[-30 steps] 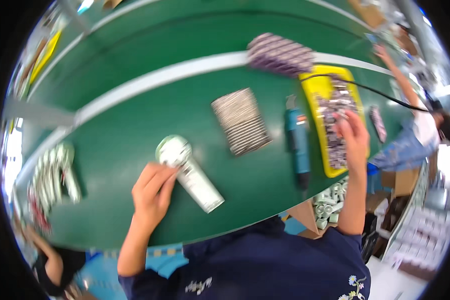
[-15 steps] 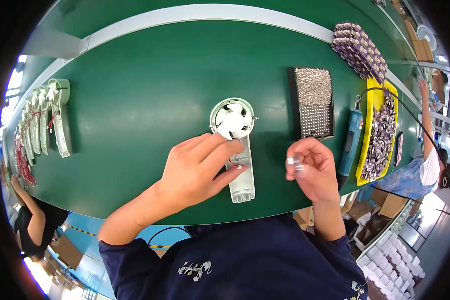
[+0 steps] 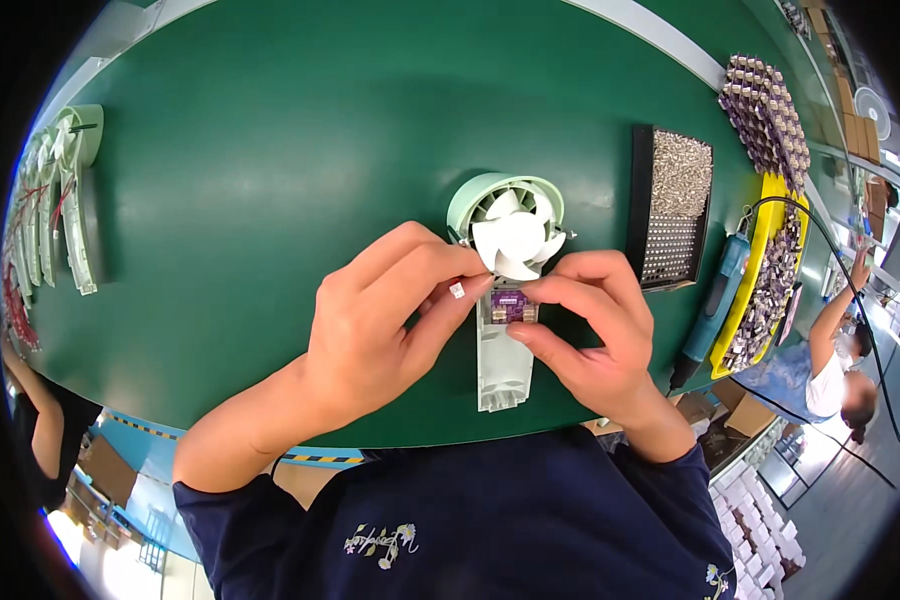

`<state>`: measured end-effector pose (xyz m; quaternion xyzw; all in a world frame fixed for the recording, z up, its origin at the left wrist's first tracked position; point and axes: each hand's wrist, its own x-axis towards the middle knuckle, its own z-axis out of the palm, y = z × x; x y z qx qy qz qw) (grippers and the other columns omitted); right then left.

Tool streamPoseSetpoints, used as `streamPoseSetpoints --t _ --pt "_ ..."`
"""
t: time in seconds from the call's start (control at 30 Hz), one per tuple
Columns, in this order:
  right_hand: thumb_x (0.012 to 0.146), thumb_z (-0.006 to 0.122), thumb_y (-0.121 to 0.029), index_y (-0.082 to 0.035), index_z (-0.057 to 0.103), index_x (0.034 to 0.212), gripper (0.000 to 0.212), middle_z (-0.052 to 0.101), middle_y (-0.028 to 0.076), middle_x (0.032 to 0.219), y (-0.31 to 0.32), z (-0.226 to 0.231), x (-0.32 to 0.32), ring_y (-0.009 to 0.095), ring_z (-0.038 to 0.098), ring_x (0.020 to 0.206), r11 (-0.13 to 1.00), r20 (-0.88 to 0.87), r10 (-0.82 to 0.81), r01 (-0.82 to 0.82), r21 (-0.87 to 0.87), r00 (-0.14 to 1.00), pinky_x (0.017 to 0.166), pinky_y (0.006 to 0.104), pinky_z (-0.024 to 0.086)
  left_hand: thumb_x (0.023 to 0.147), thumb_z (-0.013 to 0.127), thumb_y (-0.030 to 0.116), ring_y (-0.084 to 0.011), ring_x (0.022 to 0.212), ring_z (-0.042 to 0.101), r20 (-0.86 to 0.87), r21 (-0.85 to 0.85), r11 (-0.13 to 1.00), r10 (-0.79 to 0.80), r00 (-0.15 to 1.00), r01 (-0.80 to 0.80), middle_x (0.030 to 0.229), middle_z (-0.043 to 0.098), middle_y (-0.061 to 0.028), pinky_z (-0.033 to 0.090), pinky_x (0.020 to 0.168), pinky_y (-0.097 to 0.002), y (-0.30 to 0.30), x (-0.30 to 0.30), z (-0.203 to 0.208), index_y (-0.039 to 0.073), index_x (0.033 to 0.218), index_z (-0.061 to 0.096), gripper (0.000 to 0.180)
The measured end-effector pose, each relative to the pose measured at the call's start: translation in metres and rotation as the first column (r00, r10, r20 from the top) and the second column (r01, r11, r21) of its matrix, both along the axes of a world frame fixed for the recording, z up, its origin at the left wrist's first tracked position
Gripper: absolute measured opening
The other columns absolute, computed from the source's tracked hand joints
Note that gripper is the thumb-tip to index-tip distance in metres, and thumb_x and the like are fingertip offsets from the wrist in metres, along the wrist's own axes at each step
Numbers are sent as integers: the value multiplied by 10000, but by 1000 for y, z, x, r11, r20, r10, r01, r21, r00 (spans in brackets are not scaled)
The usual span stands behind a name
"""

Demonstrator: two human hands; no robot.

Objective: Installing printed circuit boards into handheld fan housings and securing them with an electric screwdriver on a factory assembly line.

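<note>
A pale green handheld fan half (image 3: 504, 378) lies on the table before me, its white fan blades (image 3: 516, 236) in the round head at the far end. My right hand (image 3: 600, 335) pinches a small purple circuit board (image 3: 513, 306) by its right side, held at the top of the handle's hollow. My left hand (image 3: 395, 310) is closed at the handle's left edge, just below the blades. Between its thumb and finger shows a small white wire connector (image 3: 457, 292); the wire itself is mostly hidden by the fingers.
On the right are a black tray of small metal screws (image 3: 678, 180), a blue electric screwdriver (image 3: 715, 300) with a black cable, a yellow bin (image 3: 722, 345) of small parts and stacked purple boards (image 3: 765, 120). More fan halves (image 3: 75, 220) stand at left. Other people sit at both sides.
My right hand has moved left to the fan handle, bringing the circuit board there. My left hand has shifted slightly up, with the connector still in its fingers. The view has shifted.
</note>
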<state>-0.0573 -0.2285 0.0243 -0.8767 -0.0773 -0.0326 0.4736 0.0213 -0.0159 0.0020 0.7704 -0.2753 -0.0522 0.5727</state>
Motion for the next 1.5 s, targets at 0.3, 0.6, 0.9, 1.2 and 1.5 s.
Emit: streamPoseSetpoints --t 0.3,0.6,0.9,1.2,1.5 --pt "731 904 -39 14 729 1070 385 585 101 1045 -2 9 3 188 648 822 988 -18 69 -70 -141 997 677 315 544 824 779 -85 -166 656 610 25 13 1000 -12 1000 12 831 657 -87 475 540 -278 1 -2 -1 -11 964 690 182" --pt "722 876 -86 -36 733 1011 326 626 45 922 7 11 8 200 651 736 956 101 87 -55 -287 991 597 326 527 842 755 -90 -155 643 599 -41 -5 995 -99 994 99 823 643 -82 466 536 -271 4 1 2 -5 982 702 172" --pt "691 900 -53 -16 744 1025 370 667 102 976 4 6 2 246 677 818 976 75 77 -59 -208 994 682 346 553 742 785 -38 -243 713 638 70 40 972 -232 970 230 877 634 -58 529 592 -367 -2 -3 7 34 963 716 242" --pt "1005 690 -252 32 585 1389 489 665 143 1197 -114 25 -93 198 634 1067 363 179 -865 832 -420 468 919 358 509 714 805 -63 -236 696 620 124 73 984 -169 978 161 851 619 -61 507 579 -352 -6 -6 10 26 925 737 240" --pt "1075 568 -385 -20 443 1421 519 620 112 1221 -126 18 -102 175 610 758 621 -229 -663 694 365 713 616 321 485 739 803 -107 -169 629 569 148 102 987 -140 979 126 825 595 -66 459 530 -298 -5 -10 4 -8 909 735 207"
